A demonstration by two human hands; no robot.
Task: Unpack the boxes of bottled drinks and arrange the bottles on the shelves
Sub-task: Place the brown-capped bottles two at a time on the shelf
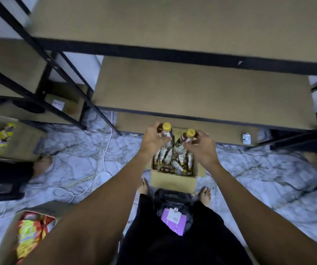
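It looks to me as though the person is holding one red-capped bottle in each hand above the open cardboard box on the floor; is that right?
Not quite: the caps are yellow, not red. The head view shows the left hand and the right hand each holding one yellow-capped bottle above the open cardboard box on the floor.

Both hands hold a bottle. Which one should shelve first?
Left, probably: the left hand holds the left bottle higher, its cap nearer the shelf edge than the right bottle in the right hand.
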